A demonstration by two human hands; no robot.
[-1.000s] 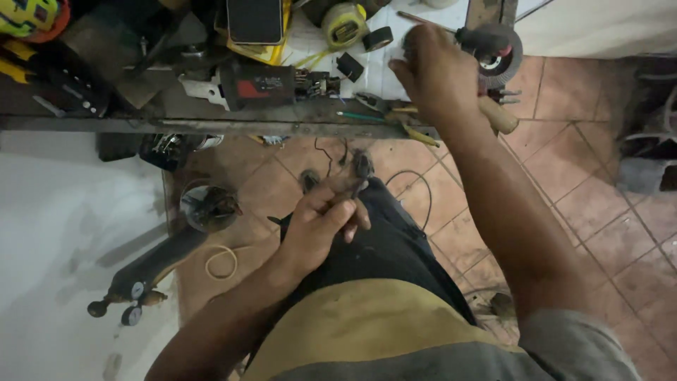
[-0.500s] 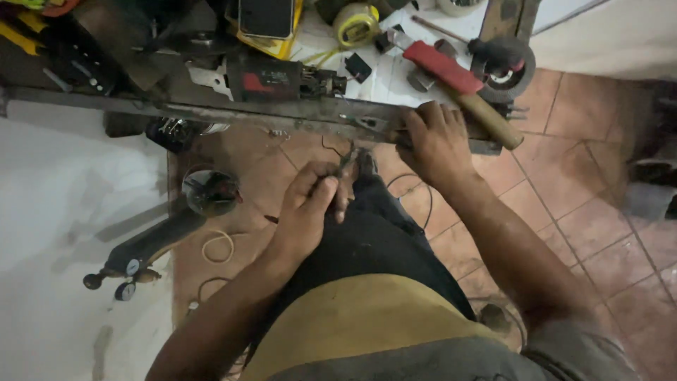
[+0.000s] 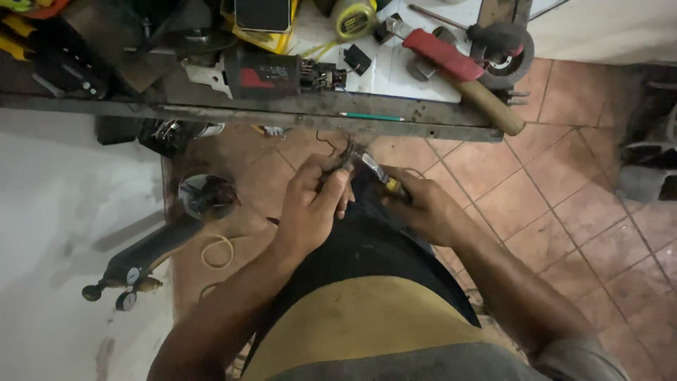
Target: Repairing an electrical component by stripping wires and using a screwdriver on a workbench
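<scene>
Two hands meet over our lap: our left hand (image 3: 310,204) pinches thin dark wires (image 3: 337,149) at its fingertips, and our right hand (image 3: 423,208) is closed around a small tool (image 3: 375,171), its long axis slanting up-left, tip pointing toward the left fingers, below the workbench edge (image 3: 282,116).

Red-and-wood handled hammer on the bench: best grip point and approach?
Grip the red-headed hammer with the wooden handle by its bare wooden end, which overhangs the metal bench edge toward the person. Come from below-right, along the handle's diagonal; the grinding disc crowds the upper side.
</scene>
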